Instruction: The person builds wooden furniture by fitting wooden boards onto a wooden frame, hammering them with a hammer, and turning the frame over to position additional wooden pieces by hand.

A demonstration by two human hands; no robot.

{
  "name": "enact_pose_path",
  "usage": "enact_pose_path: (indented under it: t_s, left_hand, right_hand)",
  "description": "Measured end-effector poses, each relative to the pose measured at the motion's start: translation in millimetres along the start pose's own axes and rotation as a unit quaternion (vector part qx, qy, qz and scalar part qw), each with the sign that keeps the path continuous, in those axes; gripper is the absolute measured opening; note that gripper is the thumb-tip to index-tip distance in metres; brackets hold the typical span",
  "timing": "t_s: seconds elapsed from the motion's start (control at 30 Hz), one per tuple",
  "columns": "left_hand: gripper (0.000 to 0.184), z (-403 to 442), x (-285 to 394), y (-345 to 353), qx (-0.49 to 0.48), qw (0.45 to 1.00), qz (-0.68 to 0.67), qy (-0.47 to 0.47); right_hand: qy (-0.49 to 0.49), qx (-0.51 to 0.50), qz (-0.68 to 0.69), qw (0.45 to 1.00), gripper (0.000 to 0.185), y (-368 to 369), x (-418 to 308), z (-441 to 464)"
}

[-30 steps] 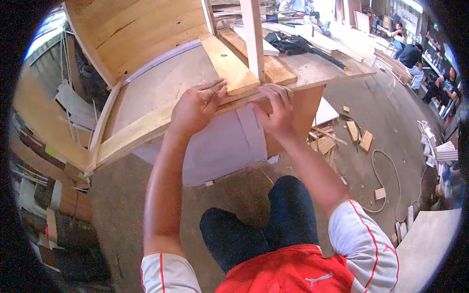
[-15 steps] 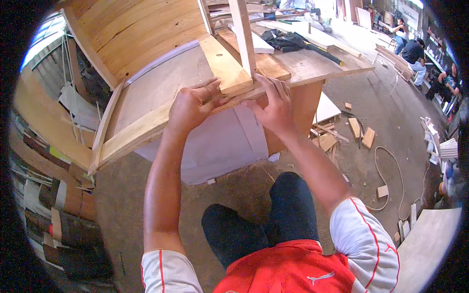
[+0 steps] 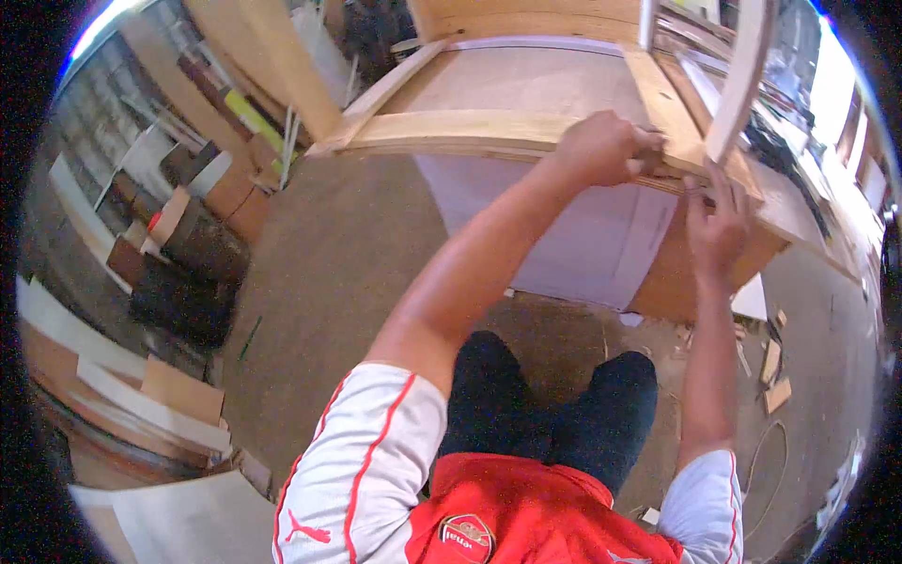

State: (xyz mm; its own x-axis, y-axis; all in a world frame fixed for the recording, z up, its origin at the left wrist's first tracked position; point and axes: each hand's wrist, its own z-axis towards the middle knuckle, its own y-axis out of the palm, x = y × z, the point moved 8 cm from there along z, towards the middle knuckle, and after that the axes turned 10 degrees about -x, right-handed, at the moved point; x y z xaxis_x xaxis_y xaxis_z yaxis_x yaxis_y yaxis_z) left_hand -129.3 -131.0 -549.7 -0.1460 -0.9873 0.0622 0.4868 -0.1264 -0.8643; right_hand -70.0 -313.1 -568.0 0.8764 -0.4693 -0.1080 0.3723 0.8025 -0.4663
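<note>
A wooden frame (image 3: 470, 127) rests on a cabinet-like box with a pale front panel (image 3: 601, 235). My left hand (image 3: 606, 150) is closed at the frame's front rail, near the joint with a wide plank (image 3: 665, 103) that runs back from it; its fingertips are partly hidden. Just to the right, my right hand (image 3: 719, 221) is wrapped over the front edge of the frame, its fingers up at the foot of an upright wooden post (image 3: 738, 94). Both hands are close together, at the frame's right front corner.
Stacked boards and offcuts (image 3: 197, 188) line the left side. More sheets (image 3: 188, 517) lie at lower left. Small wood blocks (image 3: 777, 396) and a looped cord (image 3: 769, 470) lie on the floor at right. A dark bundle (image 3: 799, 183) sits beyond the post.
My view has swung to the left, so the frame and both hands appear further right. Both hands remain at the same corner; the left fingers look more tightly curled.
</note>
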Motion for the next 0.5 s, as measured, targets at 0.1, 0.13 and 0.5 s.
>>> enact_pose_path:
  t_s: [0.1, 0.13, 0.5]
  left_hand:
    - [0.029, -5.6, 0.6, -4.8, -0.053, 0.996, -0.008, -0.068]
    - [0.028, -7.2, 2.9, -7.7, -0.056, 0.995, -0.015, -0.086]
    - [0.04, 4.3, -15.2, 16.8, -0.007, 1.0, 0.013, -0.007]
  right_hand:
    - [0.013, 0.01, 0.053, 0.998, 0.034, 8.2, -2.7, 1.5]
    - [0.008, 0.01, 0.057, 0.998, 0.034, 8.5, -3.3, 2.8]
    - [0.072, -0.013, 0.062, 0.995, 0.043, 7.5, 10.7, 5.4]
